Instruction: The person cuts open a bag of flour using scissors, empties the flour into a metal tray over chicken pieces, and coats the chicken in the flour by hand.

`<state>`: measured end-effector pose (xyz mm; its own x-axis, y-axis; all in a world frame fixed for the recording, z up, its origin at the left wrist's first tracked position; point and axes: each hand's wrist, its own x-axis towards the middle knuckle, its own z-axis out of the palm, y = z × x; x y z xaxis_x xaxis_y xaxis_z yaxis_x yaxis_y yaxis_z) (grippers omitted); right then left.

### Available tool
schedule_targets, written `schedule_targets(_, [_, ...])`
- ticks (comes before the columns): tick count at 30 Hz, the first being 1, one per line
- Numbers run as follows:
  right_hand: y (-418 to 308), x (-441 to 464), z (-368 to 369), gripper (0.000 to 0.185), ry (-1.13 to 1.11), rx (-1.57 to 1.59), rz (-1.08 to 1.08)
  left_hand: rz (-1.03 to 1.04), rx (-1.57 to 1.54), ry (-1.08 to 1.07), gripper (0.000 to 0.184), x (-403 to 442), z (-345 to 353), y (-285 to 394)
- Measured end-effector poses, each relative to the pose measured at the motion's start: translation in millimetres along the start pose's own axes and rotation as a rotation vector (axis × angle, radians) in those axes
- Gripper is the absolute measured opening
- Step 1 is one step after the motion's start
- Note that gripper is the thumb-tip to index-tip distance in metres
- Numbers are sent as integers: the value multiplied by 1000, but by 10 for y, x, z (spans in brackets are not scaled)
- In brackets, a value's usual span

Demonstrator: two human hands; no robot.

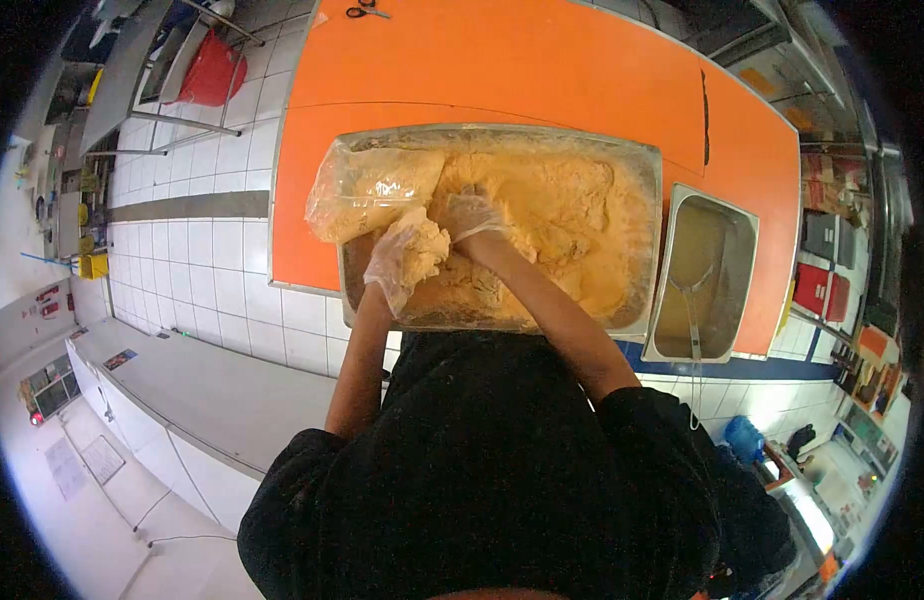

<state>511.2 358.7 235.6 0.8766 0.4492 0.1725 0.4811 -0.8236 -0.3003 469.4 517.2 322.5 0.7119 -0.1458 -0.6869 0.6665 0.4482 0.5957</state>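
From where I stand, a red tub (210,72) is at far left, on the tiled floor (217,245). Next comes a clear plastic bag (367,190), lying over the left end of a big metal tray (502,133) on the orange counter (462,55). Just below it, the gloved left hand (384,270) holds a floury lump (422,250). Close by, apart from it, the gloved right hand (472,217) dips into the tray's orange flour (582,190); I can't tell whether it grips anything. Rightmost, a skimmer (694,325) rests in a smaller pan (734,342) of cloudy liquid.
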Motion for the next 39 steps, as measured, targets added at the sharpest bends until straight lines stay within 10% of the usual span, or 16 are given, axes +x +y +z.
schedule_targets(3, [-182,163,-518,31,-568,178,328,20,-79,-27,36,43,-65,-48])
schedule_targets(5, [-149,107,-386,26,-512,231,341,47,-220,-99,36,102,-93,-86])
schedule_targets(8, [-8,59,-423,20,-526,278,301,679,634,-175,39,129,-97,-82])
schedule_targets(13, [381,17,-637,24,-747,-138,-7,25,-123,-238,48,414,-31,-107])
schedule_targets(15, [469,-217,-617,30,-144,841,594,-13,-40,-138,55,717,-30,-226])
schedule_targets(16, [519,-307,-548,30,-150,838,592,-52,53,-40,61,869,-52,-319])
schedule_targets(20, [397,-439,-746,28,-97,386,273,114,-78,-260,46,1178,49,-525])
schedule_targets(22, [311,-317,-1157,34,-132,27,123,-240,-630,-188,65,1097,385,-402])
schedule_targets(25, [407,-366,-1158,37,-337,806,777,-183,-481,-213,58,1272,264,-612])
schedule_targets(27, [637,-715,-418,34,460,864,669,-126,-325,-241,54,1425,171,-769])
schedule_targets(28, [603,-657,-679,34,463,863,674,-98,-248,-253,52,1457,151,-805])
schedule_targets(30, [442,-453,-1556,23,-305,312,839,-114,-349,-396,51,1429,-16,-704])
schedule_targets(32, [558,-757,-1382,21,-189,130,706,-138,-454,-541,50,1378,100,-618])
schedule_targets(35, [875,-1218,-921,22,-235,0,558,-30,385,-336,52,1192,780,-350])
schedule_targets(37, [894,-1300,-835,24,-390,51,552,520,1674,-513,51,1144,1087,-255])
schedule_targets(39, [771,-1288,-845,24,-489,48,439,256,1357,-493,53,1186,1210,-349])
